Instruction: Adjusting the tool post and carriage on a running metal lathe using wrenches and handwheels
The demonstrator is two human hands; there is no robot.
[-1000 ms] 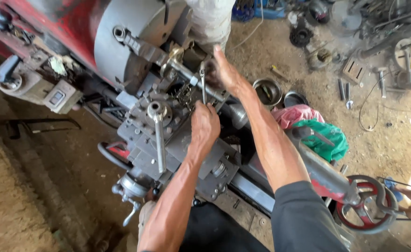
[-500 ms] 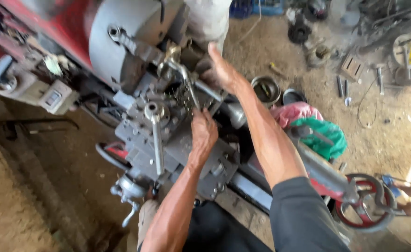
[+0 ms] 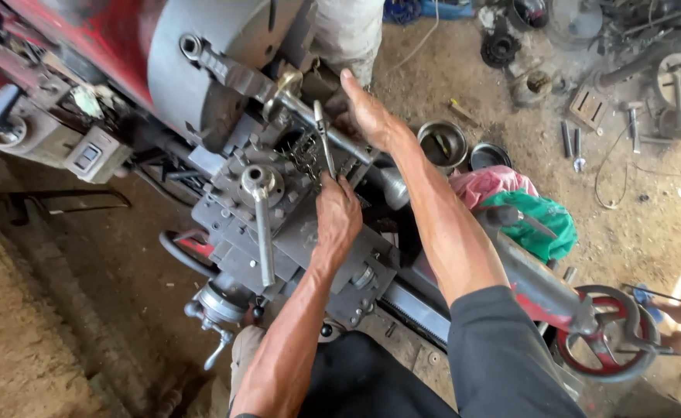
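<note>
The lathe chuck (image 3: 201, 70) is dull grey metal, its lever (image 3: 263, 224) brighter, smoother steel. At four o'clock, green cloth (image 3: 538, 224) looks soft and matt; the ground (image 3: 39, 340) is rough dirt.

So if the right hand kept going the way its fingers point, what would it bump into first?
Probably the white sack standing behind the lathe. The right hand points up and away past the chuck, and the sack sits just beyond its fingertips, though depth is hard to judge.

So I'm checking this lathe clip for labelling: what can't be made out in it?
Head view only:
- Left hand fingertips and the lower end of the thin metal tool: curled fingers hide them.
- Right hand fingers: behind the metal bar.
- Red handwheel: partly hidden by the tailstock.
- Far floor parts: too small.
</note>
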